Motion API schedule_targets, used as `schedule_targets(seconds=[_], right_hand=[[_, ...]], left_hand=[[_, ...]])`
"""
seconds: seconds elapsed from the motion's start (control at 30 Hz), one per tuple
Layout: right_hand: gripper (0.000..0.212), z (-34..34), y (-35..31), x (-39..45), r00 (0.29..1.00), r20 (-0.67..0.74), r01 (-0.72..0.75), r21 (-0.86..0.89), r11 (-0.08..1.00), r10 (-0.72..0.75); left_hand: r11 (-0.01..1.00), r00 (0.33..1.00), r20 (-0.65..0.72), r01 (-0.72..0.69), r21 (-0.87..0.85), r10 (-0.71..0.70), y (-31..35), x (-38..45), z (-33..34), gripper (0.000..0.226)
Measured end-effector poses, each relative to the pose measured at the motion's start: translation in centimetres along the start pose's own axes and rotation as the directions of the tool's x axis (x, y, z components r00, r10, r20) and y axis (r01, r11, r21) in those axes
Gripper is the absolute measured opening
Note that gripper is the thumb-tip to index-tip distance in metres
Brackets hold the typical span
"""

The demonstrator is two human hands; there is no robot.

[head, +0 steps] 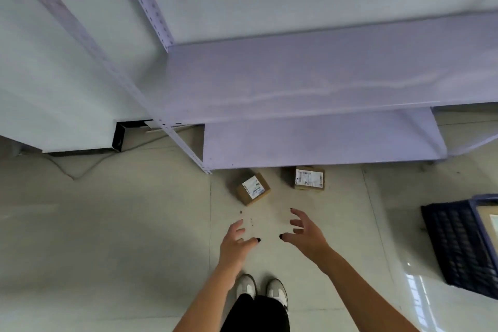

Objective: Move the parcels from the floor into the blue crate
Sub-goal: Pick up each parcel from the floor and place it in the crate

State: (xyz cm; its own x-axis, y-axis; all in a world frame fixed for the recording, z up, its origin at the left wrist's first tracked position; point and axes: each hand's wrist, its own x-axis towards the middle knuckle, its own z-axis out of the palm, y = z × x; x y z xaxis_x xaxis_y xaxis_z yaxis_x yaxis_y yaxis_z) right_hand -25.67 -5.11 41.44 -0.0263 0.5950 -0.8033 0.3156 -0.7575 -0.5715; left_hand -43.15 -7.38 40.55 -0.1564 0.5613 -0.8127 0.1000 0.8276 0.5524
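Note:
Two small brown cardboard parcels with white labels lie on the pale floor just in front of a shelf unit: one (252, 188) to the left, the other (308, 178) to the right, partly under the lowest shelf. My left hand (237, 240) and my right hand (305, 234) hover side by side above the floor, nearer to me than the parcels, fingers spread and holding nothing. The blue crate (458, 245) stands at the right edge, and the corner of a pale box with a label shows inside it.
A pale lilac metal shelf unit (323, 73) fills the upper half, its perforated front post (188, 148) reaching the floor left of the parcels. A thin cable (80, 170) trails on the floor at left. My shoes (260, 288) stand below the hands.

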Motion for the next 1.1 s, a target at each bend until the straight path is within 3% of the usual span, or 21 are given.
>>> schedule_targets(seconds=[0.4,0.57,0.67,0.77,0.87,1.1], right_hand=[[0.071,7.4,14.9,32.8,0.992,-0.114,0.035,-0.126,0.991,-0.049],[0.065,9.7,16.9,45.1,0.95,-0.239,0.158,-0.191,0.969,-0.202],[0.052,10.8,16.8,48.8,0.943,-0.251,0.18,-0.16,0.97,-0.217],[0.042,11.6,16.2,48.4,0.945,-0.251,0.192,-0.098,0.977,-0.211],[0.043,11.0,15.1,43.7,0.951,-0.249,0.167,-0.081,0.983,-0.182],[0.045,6.0,8.3,18.8,0.971,-0.237,0.039,0.002,0.999,-0.037]], left_hand=[[0.998,0.999,-0.052,-0.011,0.062,0.014,-17.3,34.1,1.5,0.07],[0.995,0.996,-0.087,-0.015,-0.101,0.006,-18.9,45.6,3.9,0.079],[0.983,0.998,-0.057,0.023,-0.185,-0.034,-18.4,48.7,4.8,0.069],[0.973,0.998,-0.043,0.026,-0.23,-0.036,-17.4,48.0,5.0,0.055],[0.972,0.998,-0.059,0.01,-0.236,-0.024,-16.1,43.6,4.3,0.065],[0.978,0.998,-0.028,0.045,-0.205,-0.052,-8.2,19.7,2.6,0.07]])
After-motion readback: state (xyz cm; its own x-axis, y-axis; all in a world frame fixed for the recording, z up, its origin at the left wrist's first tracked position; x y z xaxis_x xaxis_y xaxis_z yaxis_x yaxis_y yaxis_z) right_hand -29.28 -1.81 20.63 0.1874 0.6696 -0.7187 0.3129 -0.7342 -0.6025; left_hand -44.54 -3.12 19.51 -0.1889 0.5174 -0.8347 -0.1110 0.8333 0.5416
